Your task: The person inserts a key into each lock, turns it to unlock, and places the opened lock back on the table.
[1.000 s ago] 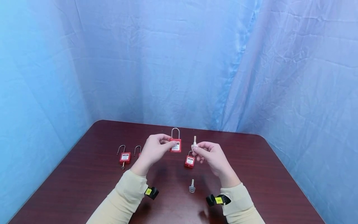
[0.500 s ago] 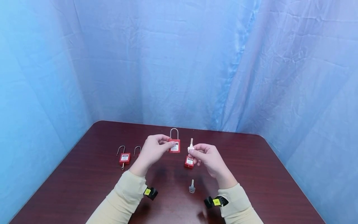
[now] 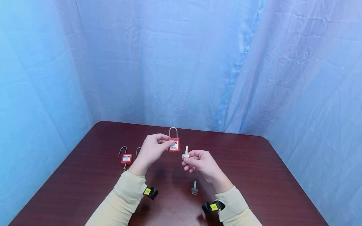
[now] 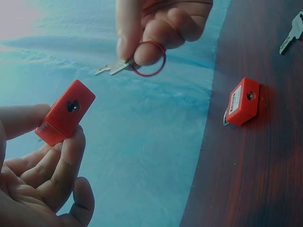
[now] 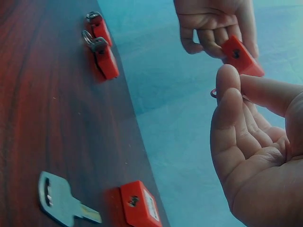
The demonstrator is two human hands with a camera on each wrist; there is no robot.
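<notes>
**benchrat:** Since the left hand [image 3: 151,150] pinches the red padlock [image 3: 173,145] by its body, shackle up, the keyhole on the bottom stays uncovered. You can see it plainly in the left wrist view [image 4: 72,106]. The padlock is held up off the desk [image 3: 254,175], not resting on it.

**lockpal:** Yeah, and the right hand [image 3: 200,163] is just right of that padlock, fingers pinched on the key [image 3: 185,152] at its head. The blade sticks out free and points toward the lock, I reckon so it can line up with the hole. The two aren't touching yet. A red ring [image 4: 148,58] hangs off the key.

**benchrat:** What about the rest?

**lockpal:** Left of the held padlock, two more red padlocks lie flat on the desk, one fully visible [image 3: 126,158], the other mostly hidden behind the left hand. Nearer the person than the held padlock, a spare key [image 3: 194,187] lies loose, and both wrist views show another padlock [image 4: 243,101] lying there too.
</notes>
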